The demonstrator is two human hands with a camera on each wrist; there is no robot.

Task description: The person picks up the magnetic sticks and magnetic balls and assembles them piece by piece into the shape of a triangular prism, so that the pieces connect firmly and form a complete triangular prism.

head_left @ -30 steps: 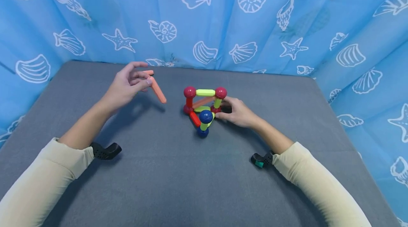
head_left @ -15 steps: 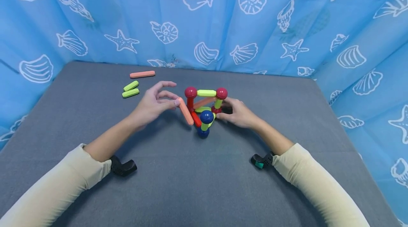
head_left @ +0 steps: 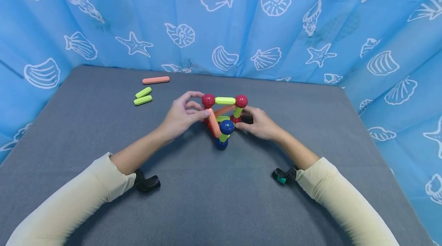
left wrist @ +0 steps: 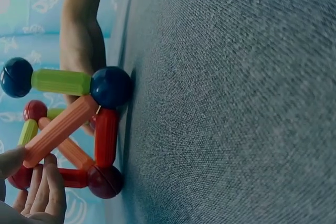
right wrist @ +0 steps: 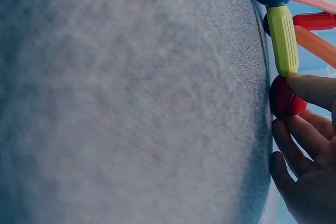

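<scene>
Between my thumb and fingers, my left hand (head_left: pixel 183 117) pinches the upper end of a long salmon-coloured magnetic stick (head_left: pixel 213 123). It slants across the near-left side of a frame built of magnetic sticks and balls. In the left wrist view the stick's lower end meets the bottom blue ball (left wrist: pixel 111 87); its upper end lies near an upper red ball (head_left: pixel 208 100). My right hand (head_left: pixel 259 124) holds the frame's bottom right red ball (right wrist: pixel 286 97), thumb at the joint with a lime-green stick (right wrist: pixel 283 40). A second blue ball (head_left: pixel 226 127) tops the near upright.
At the back left of the grey table (head_left: pixel 221 200) lie a loose salmon stick (head_left: pixel 156 80) and two short lime-green sticks (head_left: pixel 143 100). A blue shell-print curtain (head_left: pixel 241 27) hangs behind the table and along its right side.
My left hand has moved right and toward me, bringing the salmon stick from the back left to the frame's side. My right hand has stayed at the red ball.
</scene>
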